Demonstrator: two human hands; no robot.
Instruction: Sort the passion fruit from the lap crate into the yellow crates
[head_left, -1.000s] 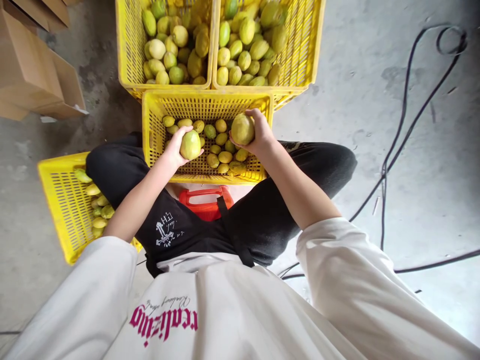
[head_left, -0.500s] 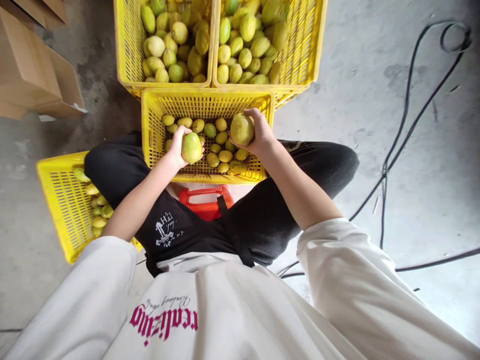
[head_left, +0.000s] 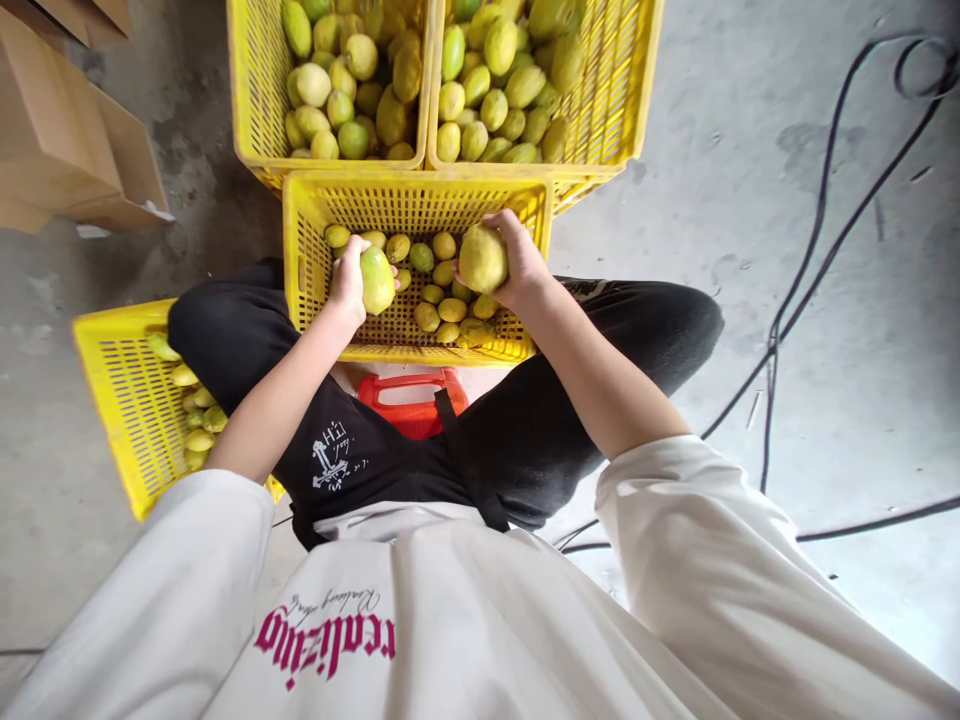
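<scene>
My left hand [head_left: 346, 285] is closed around a green-yellow fruit [head_left: 377, 281], held above the yellow crate [head_left: 300, 250] between my knees. My right hand [head_left: 521, 262] grips a larger yellowish fruit [head_left: 482, 258] over the right side of the same crate. Several small yellow-green fruits [head_left: 442, 300] lie on that crate's floor beneath both hands. I sit with black trousers on either side of the crate, with a red stool [head_left: 411, 398] under me.
Two more yellow crates [head_left: 255, 120] [head_left: 622, 110] heaped with fruit stand side by side behind the middle one. Another yellow crate [head_left: 120, 400] with a few fruits lies at my left. Cardboard boxes [head_left: 67, 140] are at far left, black cables [head_left: 795, 270] on the concrete at right.
My left hand has turned its fruit and lifted it slightly up and away from me. The right hand with its fruit has barely shifted.
</scene>
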